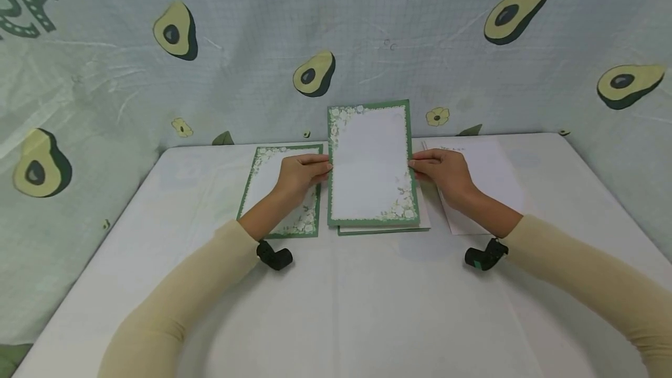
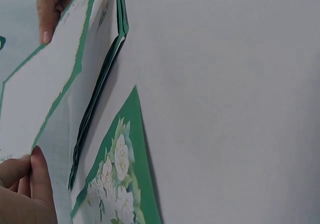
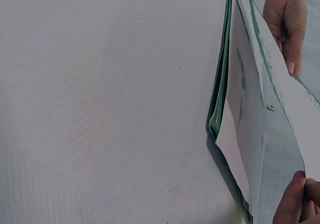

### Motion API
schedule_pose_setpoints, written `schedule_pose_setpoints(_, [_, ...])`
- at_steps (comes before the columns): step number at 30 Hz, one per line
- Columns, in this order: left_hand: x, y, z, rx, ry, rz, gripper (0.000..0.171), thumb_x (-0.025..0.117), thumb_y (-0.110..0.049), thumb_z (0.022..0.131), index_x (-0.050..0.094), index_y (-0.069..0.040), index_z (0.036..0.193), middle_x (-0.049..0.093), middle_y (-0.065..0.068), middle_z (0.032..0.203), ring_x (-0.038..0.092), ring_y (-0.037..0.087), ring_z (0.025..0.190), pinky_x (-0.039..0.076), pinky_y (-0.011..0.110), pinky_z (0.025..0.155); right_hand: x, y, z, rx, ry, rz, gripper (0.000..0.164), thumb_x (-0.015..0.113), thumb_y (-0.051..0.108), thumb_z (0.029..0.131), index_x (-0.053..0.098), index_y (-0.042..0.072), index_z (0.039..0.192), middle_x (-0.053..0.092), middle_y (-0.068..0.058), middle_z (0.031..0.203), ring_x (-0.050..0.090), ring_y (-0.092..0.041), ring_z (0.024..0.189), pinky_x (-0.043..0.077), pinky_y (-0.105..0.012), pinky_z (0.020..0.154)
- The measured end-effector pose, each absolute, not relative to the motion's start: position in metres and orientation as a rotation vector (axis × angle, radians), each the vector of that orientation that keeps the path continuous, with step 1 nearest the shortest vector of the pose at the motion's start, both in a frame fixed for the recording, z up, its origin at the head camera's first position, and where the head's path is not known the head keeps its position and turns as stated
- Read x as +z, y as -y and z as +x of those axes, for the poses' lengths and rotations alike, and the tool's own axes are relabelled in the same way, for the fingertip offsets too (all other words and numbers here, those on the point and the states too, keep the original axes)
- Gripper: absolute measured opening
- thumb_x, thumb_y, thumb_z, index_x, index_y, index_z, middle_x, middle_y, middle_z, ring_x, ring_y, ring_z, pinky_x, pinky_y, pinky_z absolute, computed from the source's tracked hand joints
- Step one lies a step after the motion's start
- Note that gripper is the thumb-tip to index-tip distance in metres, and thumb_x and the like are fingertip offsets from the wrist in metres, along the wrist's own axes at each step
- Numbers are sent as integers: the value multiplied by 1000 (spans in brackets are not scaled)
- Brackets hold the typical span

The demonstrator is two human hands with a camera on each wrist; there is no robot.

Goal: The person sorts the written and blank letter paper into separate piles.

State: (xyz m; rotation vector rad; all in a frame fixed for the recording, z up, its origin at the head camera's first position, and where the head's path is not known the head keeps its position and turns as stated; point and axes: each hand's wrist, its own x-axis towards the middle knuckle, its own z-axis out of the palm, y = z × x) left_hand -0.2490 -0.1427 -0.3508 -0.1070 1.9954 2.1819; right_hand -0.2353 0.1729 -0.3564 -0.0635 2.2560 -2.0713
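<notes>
A sheet of paper (image 1: 370, 162) with a green border and white flowers in two corners is held up over the middle of the table, tilted. My left hand (image 1: 304, 174) pinches its left edge; my right hand (image 1: 443, 171) pinches the right edge. Beneath it lies a stack of sheets (image 1: 383, 230) with green edges, mostly hidden in the head view; the right wrist view shows its layered edges (image 3: 218, 93). To the left, partly under my left forearm, lies a matching flowered sheet (image 1: 268, 171). A mostly plain white sheet (image 1: 490, 174) lies to the right, near my right hand.
The table (image 1: 388, 308) has a white cover. Behind it hangs a pale curtain (image 1: 252, 22) printed with avocados, close to the table's back edge. Small black cameras (image 1: 275, 255) are strapped at both wrists.
</notes>
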Motion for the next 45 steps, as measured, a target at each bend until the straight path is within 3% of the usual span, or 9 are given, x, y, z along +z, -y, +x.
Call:
schedule_pose_setpoints(11, [-347,153,-249,2198,-1949,-122,35,66,2,97,63,8,132,63,20,131,71,13,98,58,29,96,-354,-166,-235,-2106,-2203,-62,35,69,7,98,61,-12,127,75,8,92,72,-4,82,61,-20,80])
schedule_pose_setpoints(20, [-347,160,-249,2203,-1940,-153,35,66,1,98,62,7,132,65,11,123,70,14,103,59,28,95,-352,-158,-235,-2135,-2178,-87,38,69,8,98,60,-13,129,75,8,94,72,-4,85,61,-21,82])
schedule_pose_setpoints(38, [-341,174,-243,2163,-1982,-158,36,65,4,98,60,9,133,69,7,110,71,12,97,59,28,94,-353,-145,-234,-2114,-2181,-109,34,69,8,98,63,-10,126,75,3,97,73,-7,88,62,-25,84])
schedule_pose_setpoints(45, [-339,179,-236,2106,-2084,-87,33,66,4,97,62,11,129,72,4,101,73,10,94,60,28,91,-351,-149,-234,-1968,-2315,-271,30,70,13,98,67,-7,121,76,-8,105,75,-11,89,62,-30,86])
